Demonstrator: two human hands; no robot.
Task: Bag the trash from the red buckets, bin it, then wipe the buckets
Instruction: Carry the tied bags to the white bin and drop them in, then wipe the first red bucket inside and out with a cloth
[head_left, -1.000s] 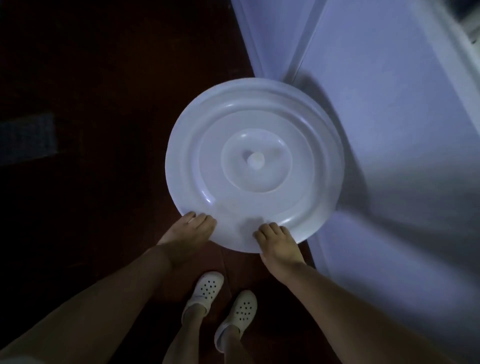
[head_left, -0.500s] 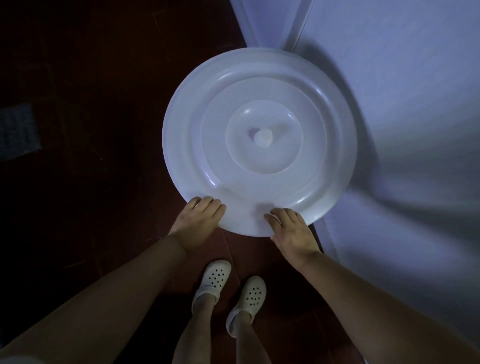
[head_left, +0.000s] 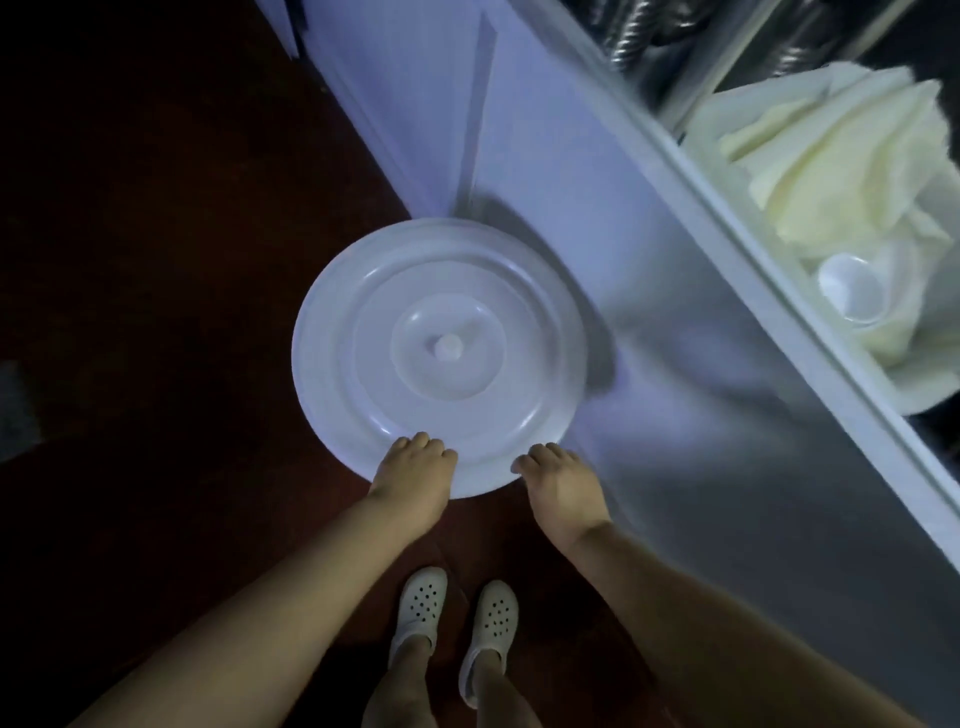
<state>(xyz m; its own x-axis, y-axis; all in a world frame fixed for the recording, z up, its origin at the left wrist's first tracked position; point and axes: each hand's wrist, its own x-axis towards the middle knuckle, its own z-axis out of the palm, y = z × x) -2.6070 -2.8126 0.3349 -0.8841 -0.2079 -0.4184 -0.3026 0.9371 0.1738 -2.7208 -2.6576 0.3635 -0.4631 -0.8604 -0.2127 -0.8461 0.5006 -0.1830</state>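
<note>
Round white plastic lid with ridged rings and centre knob (head_left: 441, 358) held flat above dark red floor (head_left: 156, 260), beside white cabinet panel (head_left: 649, 312). Left hand (head_left: 410, 478) grips near rim, fingers curled over top edge. Right hand (head_left: 558, 480) grips same rim, just beside left. Pale yellow cloth (head_left: 852, 171) in white tub (head_left: 909, 387) upper right. White perforated clogs (head_left: 454, 621) below.

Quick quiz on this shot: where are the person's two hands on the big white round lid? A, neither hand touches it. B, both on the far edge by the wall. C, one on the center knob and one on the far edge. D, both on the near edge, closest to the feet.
D: the left hand and right hand both hold the near rim of the white lid, just above the white shoes; the center knob is untouched.
</note>
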